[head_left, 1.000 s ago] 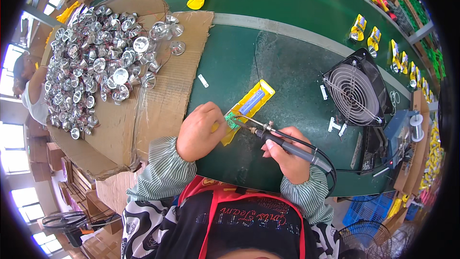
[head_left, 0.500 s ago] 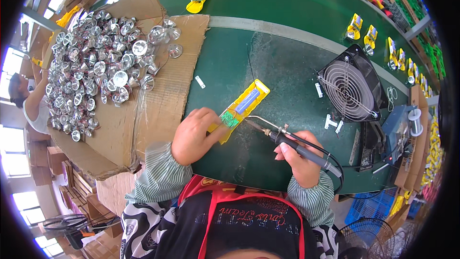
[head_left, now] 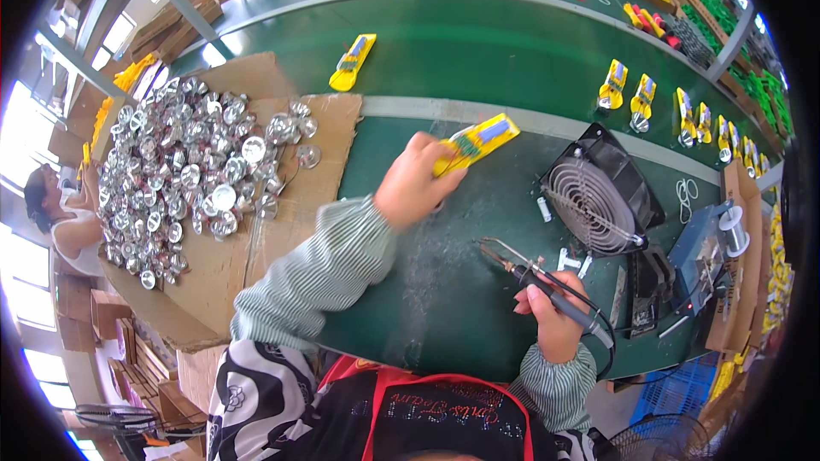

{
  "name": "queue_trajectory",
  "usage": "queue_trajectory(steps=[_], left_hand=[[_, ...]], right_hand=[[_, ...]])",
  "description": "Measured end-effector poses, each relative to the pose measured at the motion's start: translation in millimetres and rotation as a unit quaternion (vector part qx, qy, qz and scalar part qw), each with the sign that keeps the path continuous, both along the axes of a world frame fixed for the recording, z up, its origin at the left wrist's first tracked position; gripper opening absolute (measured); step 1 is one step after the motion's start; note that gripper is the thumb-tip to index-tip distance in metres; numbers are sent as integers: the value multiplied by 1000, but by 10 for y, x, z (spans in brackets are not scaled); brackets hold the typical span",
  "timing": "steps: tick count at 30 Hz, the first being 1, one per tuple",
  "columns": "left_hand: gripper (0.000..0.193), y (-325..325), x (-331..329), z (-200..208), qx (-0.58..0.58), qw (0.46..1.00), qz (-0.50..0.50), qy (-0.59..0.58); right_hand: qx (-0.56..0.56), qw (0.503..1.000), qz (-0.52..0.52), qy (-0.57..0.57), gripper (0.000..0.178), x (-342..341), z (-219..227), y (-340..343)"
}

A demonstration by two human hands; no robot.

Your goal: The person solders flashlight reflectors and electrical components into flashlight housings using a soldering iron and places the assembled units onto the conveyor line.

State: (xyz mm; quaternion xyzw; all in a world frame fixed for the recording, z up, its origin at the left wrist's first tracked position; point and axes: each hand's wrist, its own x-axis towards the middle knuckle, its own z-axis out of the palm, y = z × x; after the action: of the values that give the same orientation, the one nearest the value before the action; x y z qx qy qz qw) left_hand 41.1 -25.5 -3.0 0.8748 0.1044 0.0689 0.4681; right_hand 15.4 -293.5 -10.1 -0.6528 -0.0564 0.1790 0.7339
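My left hand reaches far over the bench, its fingers closed round the near end of a yellow plastic casing. In the casing lie a blue-violet battery block and a small green circuit board, partly behind my fingers. My right hand grips a black soldering iron, with a thin metal tube running alongside its tip. That tip points up and left above the bench, apart from the casing.
A cardboard sheet on the left bears a heap of silvery reflector cups. A black fan and a blue soldering station with a solder spool stand right. More yellow casings lie on the green belt beyond.
My left hand has lifted the casing away from the iron, forward and right toward the belt. The iron has moved slightly right and nearer to me. The view has tipped upward.
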Motion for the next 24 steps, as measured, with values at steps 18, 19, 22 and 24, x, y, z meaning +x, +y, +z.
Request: queue_trajectory(steps=[18, 19, 22, 24], left_hand=[[65, 1150, 2132, -213, 514, 833, 163, 120], [71, 1398, 2012, -220, 538, 800, 219, 149], [84, 2326, 1637, -355, 409, 857, 225, 219], [84, 3065, 1501, -764, 360, 906, 167, 146]], right_hand=[[-30, 998, -51, 10, 15, 242, -197, -140], [-23, 999, -25, -7, 15, 235, -216, -147], [-26, 999, -5, -27, 16, 216, -225, -129], [-12, 999, 37, 11, 16, 197, -205, -98]])
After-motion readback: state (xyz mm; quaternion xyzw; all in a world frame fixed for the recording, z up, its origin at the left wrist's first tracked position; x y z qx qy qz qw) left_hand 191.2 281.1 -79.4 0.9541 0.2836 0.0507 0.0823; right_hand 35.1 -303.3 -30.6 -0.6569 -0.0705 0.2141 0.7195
